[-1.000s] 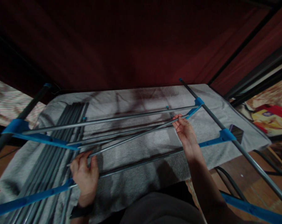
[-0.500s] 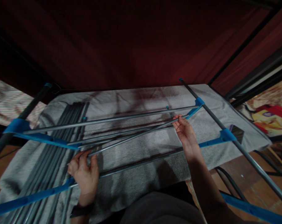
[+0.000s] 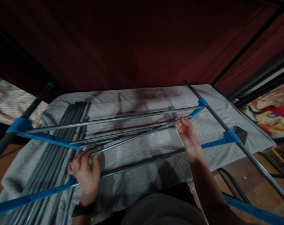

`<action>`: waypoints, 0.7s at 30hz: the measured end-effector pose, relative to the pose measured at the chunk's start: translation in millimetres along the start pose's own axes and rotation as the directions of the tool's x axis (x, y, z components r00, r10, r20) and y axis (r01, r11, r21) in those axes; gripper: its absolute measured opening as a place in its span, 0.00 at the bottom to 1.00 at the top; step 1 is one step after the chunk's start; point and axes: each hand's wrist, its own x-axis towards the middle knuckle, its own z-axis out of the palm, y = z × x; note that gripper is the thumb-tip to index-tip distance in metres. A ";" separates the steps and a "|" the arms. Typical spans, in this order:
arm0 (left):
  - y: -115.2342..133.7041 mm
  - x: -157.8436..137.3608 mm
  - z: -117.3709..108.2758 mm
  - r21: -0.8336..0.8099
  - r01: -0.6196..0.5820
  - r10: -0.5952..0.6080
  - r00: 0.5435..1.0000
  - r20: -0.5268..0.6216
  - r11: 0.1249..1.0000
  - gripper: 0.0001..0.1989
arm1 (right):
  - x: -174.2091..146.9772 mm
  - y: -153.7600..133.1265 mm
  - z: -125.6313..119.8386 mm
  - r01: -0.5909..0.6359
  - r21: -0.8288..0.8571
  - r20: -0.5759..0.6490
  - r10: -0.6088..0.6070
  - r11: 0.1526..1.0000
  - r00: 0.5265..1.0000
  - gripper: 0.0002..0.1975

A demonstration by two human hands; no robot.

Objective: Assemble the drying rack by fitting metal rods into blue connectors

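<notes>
A thin grey metal rod slants between my two hands across a partly assembled rack frame. Its left end lies between the thumb and curled fingers of my left hand, beside the ends of the blue plastic brackets on the left. Near the other end, my right hand pinches the rod close to the upper right blue bracket. Whether either tip sits in a bracket hole is hard to see. Behind it, another rod spans the upper brackets, and a lower rod runs in front.
Several loose grey tubes lie side by side on the grey blanket at left. Long side poles carry the blue brackets. A dark flat object rests at right, near a red-and-yellow package. Dark red fabric hangs behind.
</notes>
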 end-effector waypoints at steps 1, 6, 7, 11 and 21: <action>-0.2 -0.4 0.1 0.000 0.004 -0.004 1.000 0.000 1.000 0.16 | 0.0 0.0 0.2 0.002 -0.001 -0.004 -0.002 1.000 1.000 0.11; -2.1 0.1 1.1 0.000 0.020 -0.020 1.000 0.016 1.000 0.15 | -0.7 0.7 0.7 0.001 -0.029 -0.018 -0.002 1.000 1.000 0.11; -2.8 0.6 1.5 0.002 0.029 -0.029 0.999 0.016 1.000 0.15 | -1.1 1.4 0.3 -0.006 -0.043 -0.026 0.005 0.999 1.000 0.11; -7.2 2.3 3.5 0.034 0.032 -0.032 0.999 0.003 0.999 0.15 | -3.1 6.5 -5.1 -0.029 -0.068 -0.056 0.026 0.997 0.998 0.10; -9.2 0.8 7.7 0.076 0.004 -0.004 1.000 0.005 0.997 0.12 | -15.0 44.4 -50.4 -0.134 -0.084 -0.183 0.116 0.987 0.976 0.10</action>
